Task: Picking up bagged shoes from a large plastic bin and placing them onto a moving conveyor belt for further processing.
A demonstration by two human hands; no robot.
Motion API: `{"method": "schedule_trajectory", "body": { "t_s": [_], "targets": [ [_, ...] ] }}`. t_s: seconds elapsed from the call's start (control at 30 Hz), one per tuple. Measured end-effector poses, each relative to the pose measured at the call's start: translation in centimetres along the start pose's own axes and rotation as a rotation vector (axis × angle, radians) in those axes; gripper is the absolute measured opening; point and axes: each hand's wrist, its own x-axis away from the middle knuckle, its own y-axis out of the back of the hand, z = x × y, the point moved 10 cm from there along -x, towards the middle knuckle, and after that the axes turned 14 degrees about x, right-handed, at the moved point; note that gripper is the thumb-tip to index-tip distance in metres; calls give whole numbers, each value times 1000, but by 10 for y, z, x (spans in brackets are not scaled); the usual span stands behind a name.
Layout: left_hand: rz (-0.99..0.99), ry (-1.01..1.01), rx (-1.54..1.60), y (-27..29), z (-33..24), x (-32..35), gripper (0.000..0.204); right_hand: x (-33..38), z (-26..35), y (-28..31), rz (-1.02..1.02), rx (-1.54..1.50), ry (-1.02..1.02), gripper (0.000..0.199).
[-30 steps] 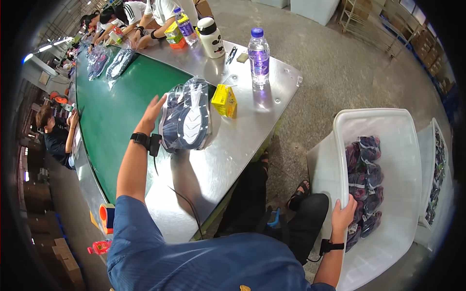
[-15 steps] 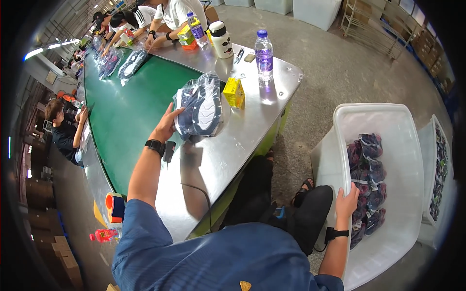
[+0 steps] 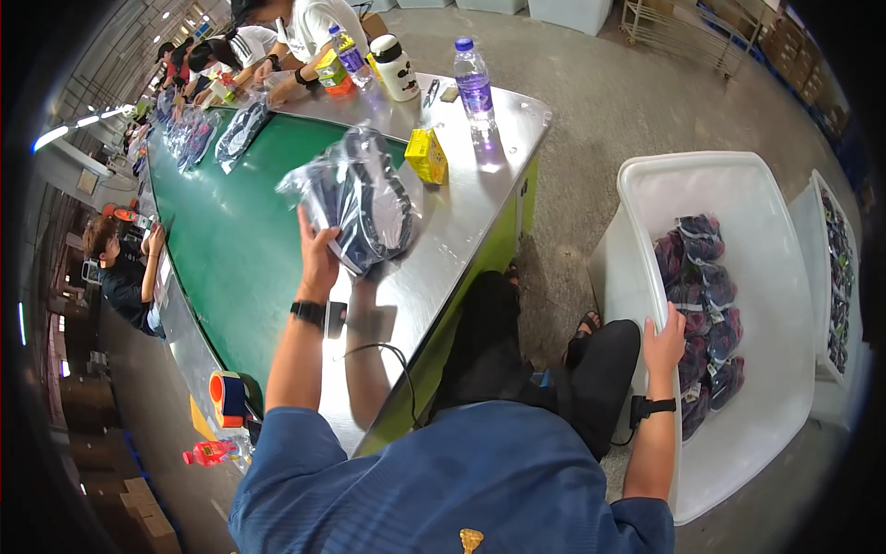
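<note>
a pair of dark shoes (image 3: 392, 212) with pale soles, inside a clear plastic bag (image 3: 355, 152), is over the table, near where the green surface (image 3: 240, 249) meets the metal top (image 3: 448, 222); if it touches the table, i cannot tell. the left hand (image 3: 319, 263) is grasping this bag at its near left side. just beside the bag, on the metal, stands a yellow box (image 3: 425, 156), and farther away a water bottle (image 3: 473, 88). the right hand (image 3: 663, 344) is clasped on the rim of a white bin (image 3: 766, 369), with dark, reddish bundles (image 3: 706, 286) inside.
</note>
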Motion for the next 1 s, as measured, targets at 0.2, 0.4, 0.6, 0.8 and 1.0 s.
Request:
{"method": "schedule_trajectory", "body": {
  "t_s": [0.2, 0.4, 0.6, 0.8, 1.0],
  "targets": [
    [-49, -346, -357, -9, -41, 92, 112, -2, 26, 20, -152, -211, 86, 55],
    [43, -535, -1065, -8, -19, 174, 54, 35, 251, 26, 521, -1049, 352, 59],
    [-148, 11, -416, 20, -22, 204, 58, 113, 387, 18, 638, -1152, 630, 68],
    [-143, 153, -115, -28, 3, 217, 105, 168, 392, 60, 888, -1156, 727, 62],
    [5, 287, -6, -74, 24, 230, 123, 161, 346, 80, 1051, -1180, 763, 32]
  ]
}}
